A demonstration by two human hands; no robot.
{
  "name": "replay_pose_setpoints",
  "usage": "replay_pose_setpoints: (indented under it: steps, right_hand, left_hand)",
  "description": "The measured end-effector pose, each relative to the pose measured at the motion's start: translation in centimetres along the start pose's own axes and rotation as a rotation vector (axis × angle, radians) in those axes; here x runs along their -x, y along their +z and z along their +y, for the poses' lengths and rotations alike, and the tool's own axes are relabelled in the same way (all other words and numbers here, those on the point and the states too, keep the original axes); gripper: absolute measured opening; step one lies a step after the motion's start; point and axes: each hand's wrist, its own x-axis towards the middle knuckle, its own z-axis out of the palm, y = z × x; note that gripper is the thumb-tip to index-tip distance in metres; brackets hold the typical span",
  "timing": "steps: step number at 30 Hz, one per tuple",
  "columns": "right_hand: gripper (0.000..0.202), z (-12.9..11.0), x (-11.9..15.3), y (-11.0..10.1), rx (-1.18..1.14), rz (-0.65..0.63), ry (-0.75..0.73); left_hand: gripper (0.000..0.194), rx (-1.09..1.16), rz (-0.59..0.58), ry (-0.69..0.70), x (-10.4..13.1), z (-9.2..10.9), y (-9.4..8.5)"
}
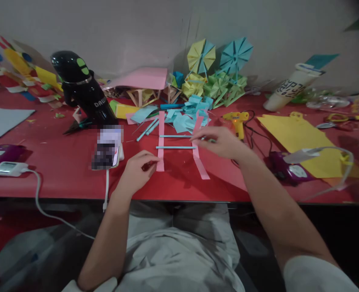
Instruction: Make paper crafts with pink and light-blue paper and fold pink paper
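Note:
Two pink paper strips, the left one point(161, 142) and the right one point(201, 167), lie on the red table, bridged by two thin blue paper sticks, the nearer point(176, 147) and the farther point(175, 136). My left hand point(140, 170) is beside the lower end of the left strip, thumb and fingers bent together at its edge; what they pinch, if anything, is too small to name. Over the right strip, near the right end of the farther stick, my right hand point(217, 142) has its fingertips drawn together; whether they hold something is hidden.
Blue paper pieces point(182, 119) lie behind the strips. A yellow glue gun point(238, 121) with a black cord lies right of them. A phone point(108, 150) and black bottle point(89, 93) stand left; yellow sheets point(301, 142) lie right. Paper umbrellas point(235, 56) are at the back.

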Motion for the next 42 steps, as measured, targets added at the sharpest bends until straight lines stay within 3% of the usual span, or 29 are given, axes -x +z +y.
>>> replay_pose_setpoints:
  steps: [2, 6, 13, 24, 28, 34, 42]
  right_hand:
    - [0.018, -0.4, -1.3, 2.0, 0.085, -0.158, -0.051]
    - [0.021, 0.1, -3.0, 4.4, 0.253, -0.295, -0.082]
    - [0.023, 1.2, -3.2, 5.8, 0.417, -0.257, -0.034]
    - [0.013, 1.3, -3.6, 6.4, 0.435, -0.275, 0.019]
    - [0.014, 1.2, -3.5, 5.6, 0.358, -0.259, -0.019]
    - [0.013, 0.6, -2.3, 4.0, 0.21, -0.36, -0.028]
    - [0.012, 0.5, -2.1, 4.6, 0.171, -0.384, -0.029]
  left_hand:
    - [0.022, -0.002, 0.009, -0.002, 0.0, 0.0, 0.0]
    - [0.022, -0.016, 0.017, -0.002, 0.0, 0.0, -0.1]
    - [0.021, -0.044, 0.021, -0.034, -0.1, 0.3, -0.1]
    - [0.02, -0.085, 0.029, -0.025, -0.2, 0.3, -0.1]
    - [0.019, -0.098, 0.027, -0.028, -0.1, 0.2, -0.1]
    - [0.019, -0.092, 0.037, -0.023, -0.1, 0.1, -0.1]
    - [0.02, -0.088, 0.037, -0.024, -0.1, 0.3, -0.1]
